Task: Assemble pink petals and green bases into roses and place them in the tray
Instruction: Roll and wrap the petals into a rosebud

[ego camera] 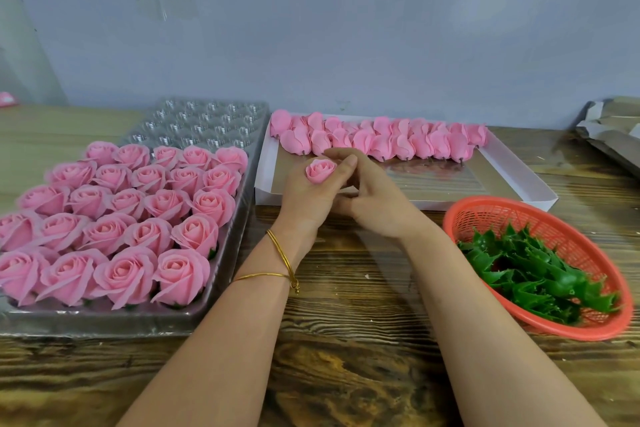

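A: Head view. Your left hand [304,194] is wrapped round a pink bud [320,170], fingers curled, and the bud pokes up out of the fist, facing the camera.
B: Your right hand [375,199] is tucked in against it, fingertips [346,161] at the bud's right edge. Pinching or only touching, I cannot tell.
A: Both hands hover over the near left corner of the white box [265,166], where petals [384,142] lie in 2 rows along the far side.
B: On your left is the clear tray [207,121]. Roses [131,218] sit 5 across in its near part, and the far cups show bare plastic.
A: On your right is the red basket [502,215], with green bases [533,270] heaped inside.
B: 2 gold bangles [280,250] circle your left wrist, and the wooden table [346,357] lies underneath it all.
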Demonstrator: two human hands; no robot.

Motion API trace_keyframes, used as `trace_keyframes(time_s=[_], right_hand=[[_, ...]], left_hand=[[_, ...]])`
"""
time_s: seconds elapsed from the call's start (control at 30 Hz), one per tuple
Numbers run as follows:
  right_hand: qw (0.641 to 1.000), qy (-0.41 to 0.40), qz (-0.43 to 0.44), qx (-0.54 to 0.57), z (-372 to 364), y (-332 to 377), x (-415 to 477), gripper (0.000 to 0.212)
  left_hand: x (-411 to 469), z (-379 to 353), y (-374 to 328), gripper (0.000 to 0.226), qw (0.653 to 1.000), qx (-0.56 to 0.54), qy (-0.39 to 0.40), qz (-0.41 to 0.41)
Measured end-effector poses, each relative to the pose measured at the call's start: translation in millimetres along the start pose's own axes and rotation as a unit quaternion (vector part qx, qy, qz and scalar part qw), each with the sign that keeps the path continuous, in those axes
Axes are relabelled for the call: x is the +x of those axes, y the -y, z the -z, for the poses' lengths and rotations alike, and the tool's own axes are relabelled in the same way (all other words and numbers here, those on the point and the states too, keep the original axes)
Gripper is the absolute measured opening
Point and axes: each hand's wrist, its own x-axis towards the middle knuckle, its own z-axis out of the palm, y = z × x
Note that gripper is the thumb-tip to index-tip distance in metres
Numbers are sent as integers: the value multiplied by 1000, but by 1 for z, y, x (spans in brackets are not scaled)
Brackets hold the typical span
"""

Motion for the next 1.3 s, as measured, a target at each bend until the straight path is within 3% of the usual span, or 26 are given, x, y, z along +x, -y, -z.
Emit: trace_keyframes(time_s=[0.3,0.53,0.97,1.17,1.3], right_hand=[[998,-58,36,-6,-8,-5,2,64],[990,-117,69,-36,-14,-15,0,56],[993,-93,68,-14,-13,-18,-6,55],[989,-123,80,-33,-18,-18,-5,47],[987,-136,78,-47,-17,-21,-4,49]], left_hand=[[-2,-3,0,14,998,-53,19,12],[-2,-2,-2,17,999,-40,17,1],[-1,1,1,31,998,3,46,-32],[0,0,4,11,998,-36,44,10],[0,0,5,13,998,-34,51,18]])
